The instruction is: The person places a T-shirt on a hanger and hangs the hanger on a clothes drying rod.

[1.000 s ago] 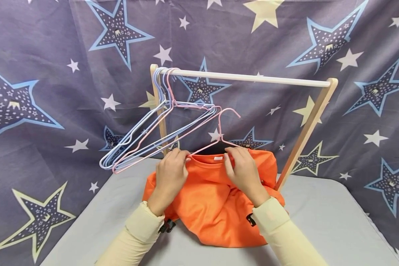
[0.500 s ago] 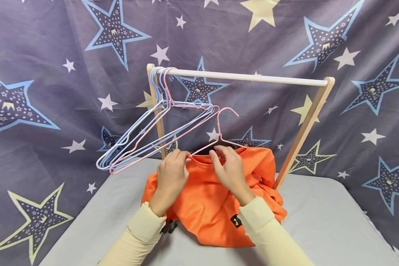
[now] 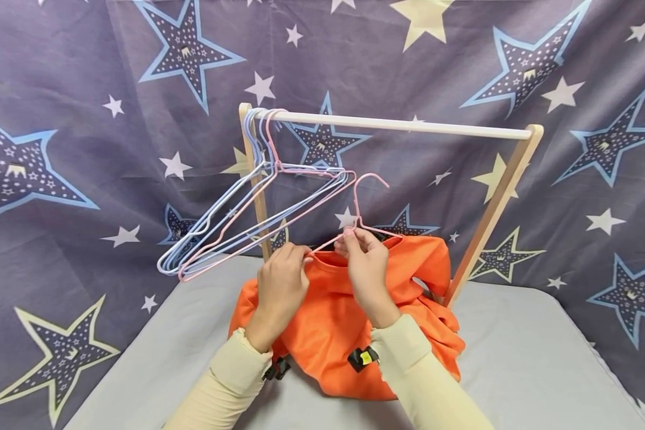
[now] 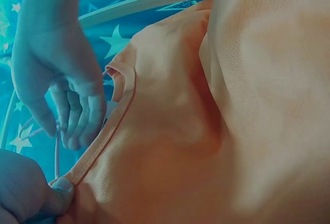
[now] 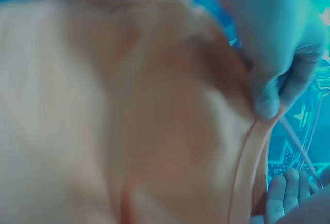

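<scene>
Orange garment (image 3: pixel 317 334): located at lower centre of the frame, bunched in folds, its lower part on the grey surface and its neckline raised towards the middle. Expected handling: light, soft and limp, with no stiffness of its own; unsupported cloth is likely to sag and fold. Low risk of breakage; overstretching the neckline is the main hazard. Recommended hold: the bound neckline edge, which appears firmer than the body cloth.

Pink hanger (image 3: pixel 356 200): upright at centre, hook uppermost and off the rail, its sloping arms running down to the neckline. Expected handling: light, rigid enough to carry the cloth, thin and possibly slippery if coated. Recommended hold: the arms close to the neck of the hook, where the wire is exposed.

Left hand (image 3: pixel 283 279): pinches the neckline at the left end of the collar, where the hanger arm meets the cloth; the left wrist view shows the thumb pressed on the binding.

Right hand (image 3: pixel 369 266): pinches the hanger wire just below the hook's neck, in front of the collar.

Surroundings: blue, white and pink hangers (image 3: pixel 278 167) hang at upper left from a white rail (image 3: pixel 398 124). A wooden post (image 3: pixel 489 221) supports the rail at right. Star-patterned fabric (image 3: pixel 86 48) fills the background.
</scene>
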Motion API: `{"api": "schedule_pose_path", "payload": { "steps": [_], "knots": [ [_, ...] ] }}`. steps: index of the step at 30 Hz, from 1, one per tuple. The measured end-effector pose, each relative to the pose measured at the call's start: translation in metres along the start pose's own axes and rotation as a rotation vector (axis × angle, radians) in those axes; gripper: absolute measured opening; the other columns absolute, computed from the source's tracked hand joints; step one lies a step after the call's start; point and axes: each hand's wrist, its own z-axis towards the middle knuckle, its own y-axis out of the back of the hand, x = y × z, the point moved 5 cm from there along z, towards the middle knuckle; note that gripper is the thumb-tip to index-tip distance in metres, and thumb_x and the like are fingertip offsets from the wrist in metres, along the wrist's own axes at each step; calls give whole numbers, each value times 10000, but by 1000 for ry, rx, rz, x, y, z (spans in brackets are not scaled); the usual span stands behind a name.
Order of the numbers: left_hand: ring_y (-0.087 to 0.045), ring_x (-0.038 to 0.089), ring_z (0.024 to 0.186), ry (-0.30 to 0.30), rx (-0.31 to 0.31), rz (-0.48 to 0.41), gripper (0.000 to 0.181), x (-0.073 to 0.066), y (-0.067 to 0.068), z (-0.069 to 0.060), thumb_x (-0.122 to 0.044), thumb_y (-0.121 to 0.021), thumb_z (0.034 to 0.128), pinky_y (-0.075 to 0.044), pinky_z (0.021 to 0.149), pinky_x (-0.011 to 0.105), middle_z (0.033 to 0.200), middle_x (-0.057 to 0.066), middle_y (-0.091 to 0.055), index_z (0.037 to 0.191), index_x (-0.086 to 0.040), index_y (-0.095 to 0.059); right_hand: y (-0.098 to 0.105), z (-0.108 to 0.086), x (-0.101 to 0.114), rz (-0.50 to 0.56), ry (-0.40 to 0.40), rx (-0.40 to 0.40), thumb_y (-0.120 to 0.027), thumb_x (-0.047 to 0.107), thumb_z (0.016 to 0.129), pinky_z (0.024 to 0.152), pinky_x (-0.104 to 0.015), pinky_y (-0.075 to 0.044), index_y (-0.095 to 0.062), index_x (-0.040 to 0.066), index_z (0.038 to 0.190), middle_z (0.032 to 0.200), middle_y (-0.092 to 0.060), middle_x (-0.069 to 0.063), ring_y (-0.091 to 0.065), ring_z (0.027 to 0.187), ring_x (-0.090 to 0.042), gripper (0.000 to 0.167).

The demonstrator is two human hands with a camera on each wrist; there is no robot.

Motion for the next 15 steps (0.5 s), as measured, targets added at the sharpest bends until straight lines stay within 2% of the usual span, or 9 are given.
{"api": "schedule_pose_path", "payload": {
  "steps": [3, 5, 9, 15],
  "knots": [
    [-654, 282, 750, 2, 9, -8, 85, -1, 0, -1, -58, -797, 848, -556, 629, 446, 815, 62, -647, 897, -62, -728, -3, -1, 1, 207, -118, -45, -624, -16, 992, 746, -363, -617, -668, -77, 1064, 857, -707, -179, -728, 709, -190, 103],
    [-661, 285, 776, -4, 17, -10, 92, -1, 0, -2, -36, -787, 847, -561, 648, 447, 830, 65, -652, 918, -59, -732, -5, -2, 2, 283, -160, -63, -613, -42, 990, 735, -382, -617, -647, -67, 1055, 830, -692, -151, -726, 696, -201, 78],
    [-666, 287, 816, -29, 20, -20, 139, -3, 1, -4, 13, -766, 848, -569, 694, 441, 867, 75, -670, 971, -49, -748, -5, -2, 2, 311, -154, -68, -588, -59, 998, 731, -382, -617, -612, -58, 1041, 824, -673, -143, -722, 711, -219, 49],
    [-673, 281, 845, -57, -3, -57, 144, -6, 8, -4, -50, -802, 863, -574, 756, 431, 920, 83, -703, 998, -42, -752, -4, 1, 6, 278, -107, -56, -598, -56, 993, 729, -371, -618, -593, -71, 1037, 833, -674, -182, -718, 700, -218, 47]
  ]
}}
